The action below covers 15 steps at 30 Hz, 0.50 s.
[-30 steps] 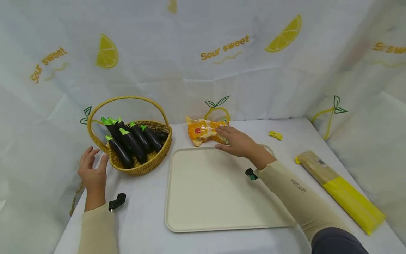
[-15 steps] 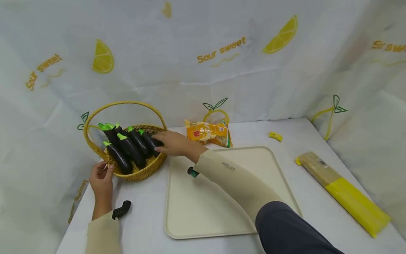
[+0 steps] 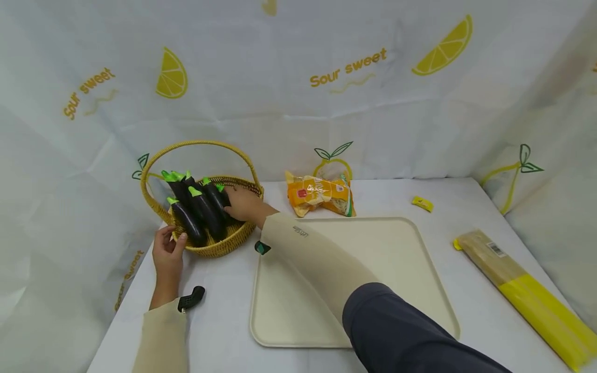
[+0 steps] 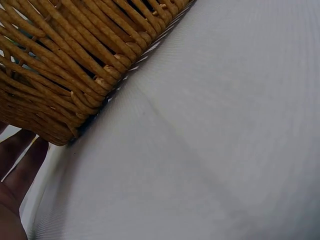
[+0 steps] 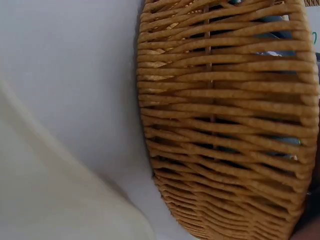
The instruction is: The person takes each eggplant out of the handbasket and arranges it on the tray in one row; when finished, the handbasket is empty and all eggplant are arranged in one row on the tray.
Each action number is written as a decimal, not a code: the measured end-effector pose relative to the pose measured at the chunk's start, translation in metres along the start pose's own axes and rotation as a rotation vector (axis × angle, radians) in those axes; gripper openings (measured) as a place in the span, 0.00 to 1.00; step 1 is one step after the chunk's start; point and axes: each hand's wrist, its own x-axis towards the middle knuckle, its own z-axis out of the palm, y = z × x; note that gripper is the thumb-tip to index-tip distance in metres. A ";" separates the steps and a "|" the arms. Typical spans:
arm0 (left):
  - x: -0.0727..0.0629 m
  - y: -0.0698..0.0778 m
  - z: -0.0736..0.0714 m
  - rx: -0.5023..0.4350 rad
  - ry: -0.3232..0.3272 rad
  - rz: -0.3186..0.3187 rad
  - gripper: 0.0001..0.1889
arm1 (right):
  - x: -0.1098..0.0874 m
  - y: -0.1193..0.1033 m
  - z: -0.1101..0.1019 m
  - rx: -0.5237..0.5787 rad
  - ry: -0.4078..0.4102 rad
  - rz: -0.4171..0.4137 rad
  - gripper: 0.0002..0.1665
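Note:
A yellow wicker basket [image 3: 219,250] with a tall handle stands at the left, holding several dark purple eggplants [image 3: 207,216] with green tops. My right hand [image 3: 244,204] reaches over the basket's right rim and grips the rightmost eggplant [image 3: 226,199], partly covering it. At the basket's left side, my left hand [image 3: 169,256] holds the rim between thumb and fingers. Fingers [image 4: 27,162] of that hand show against the woven basket wall [image 4: 75,65] in the left wrist view. Only basket wall [image 5: 225,110] fills most of the right wrist view; the right fingers are hidden there.
A beige tray [image 3: 289,311] lies right of the basket, under the right forearm. Behind it is an orange snack bag [image 3: 319,194]. A small yellow packet [image 3: 422,203] and a long yellow-brown package [image 3: 522,290] lie at the right. White printed cloth hangs behind.
My right hand has moved left from the orange bag across the tray into the basket and onto an eggplant. My left hand has come in from beside the basket to its rim.

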 end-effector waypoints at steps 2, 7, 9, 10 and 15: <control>-0.001 0.002 0.001 -0.007 -0.009 0.016 0.22 | 0.002 -0.001 0.001 0.009 -0.004 0.029 0.40; 0.001 -0.007 0.001 -0.061 -0.044 -0.042 0.24 | 0.004 -0.001 0.002 0.046 0.022 0.096 0.39; 0.005 -0.016 0.001 -0.062 -0.051 -0.076 0.24 | 0.004 0.000 -0.001 0.079 0.053 0.102 0.39; 0.006 -0.020 0.000 -0.058 -0.052 -0.086 0.24 | 0.003 0.000 -0.004 0.116 0.073 0.106 0.39; 0.009 -0.030 -0.004 -0.043 -0.037 -0.098 0.23 | -0.013 -0.003 -0.022 0.337 0.175 0.109 0.40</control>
